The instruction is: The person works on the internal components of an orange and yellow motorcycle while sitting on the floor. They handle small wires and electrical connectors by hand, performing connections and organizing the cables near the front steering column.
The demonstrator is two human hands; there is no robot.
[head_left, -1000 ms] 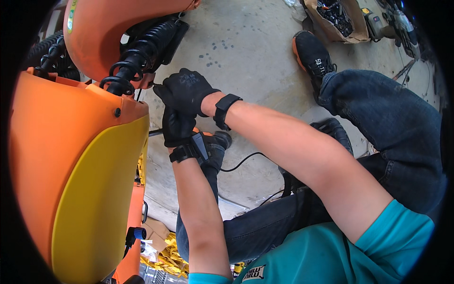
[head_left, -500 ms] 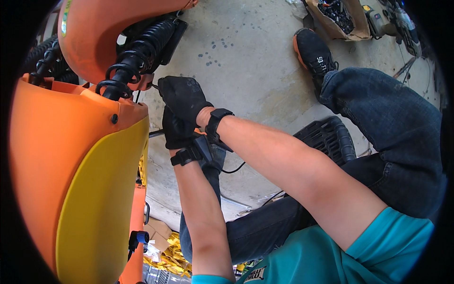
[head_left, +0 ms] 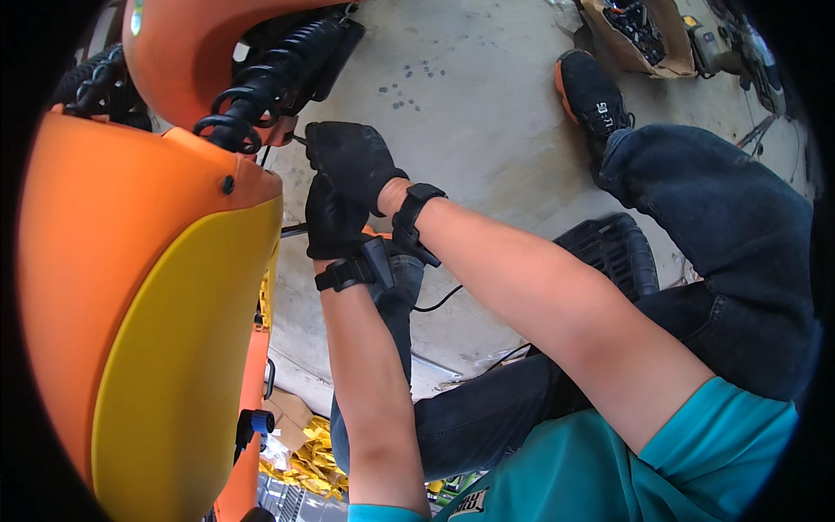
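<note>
Both hands wear black gloves and work close together beside an orange scooter body [head_left: 130,235] with a yellow panel [head_left: 183,365]. My right hand [head_left: 352,161] lies on top, fingers curled around a thin metal tool tip [head_left: 297,138] pointing at a bracket under the black coil spring [head_left: 261,91]. Just beneath it, my left hand [head_left: 333,224] is fisted around a dark tool shaft [head_left: 293,230] that sticks out toward the scooter. The tool ends are hidden by the gloves.
A concrete floor [head_left: 470,96] lies below. My legs in dark jeans [head_left: 722,226] and a black shoe with orange trim [head_left: 591,96] reach right. A black ribbed stool [head_left: 613,252] is under me, a cable [head_left: 439,302] runs by, and a cardboard box of parts [head_left: 635,30] sits at the top.
Both hands stay at the same spot by the spring. My right wrist has dropped slightly, and more of the black stool shows beside my leg.
</note>
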